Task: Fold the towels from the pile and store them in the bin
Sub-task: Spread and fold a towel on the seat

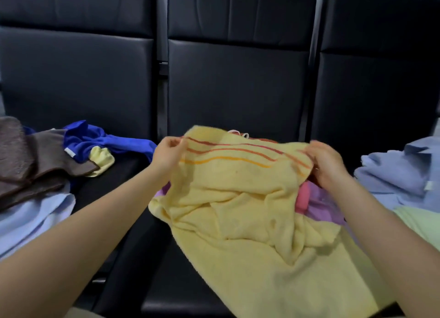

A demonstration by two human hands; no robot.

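A soft, nubby pale-yellow terry towel with red and orange stripes (240,198) hangs rumpled over the black padded leatherette bench (123,189). The left hand (166,154) and right hand (327,163) each pinch its striped top edge, fingers curled closed on cloth. The edge runs left to right between both grips; the rest drapes down toward the person.

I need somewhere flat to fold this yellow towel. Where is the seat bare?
Bare seat lies between the left pile and the yellow towel that both hands hold. The right is crowded: blue towels, purple cloth.
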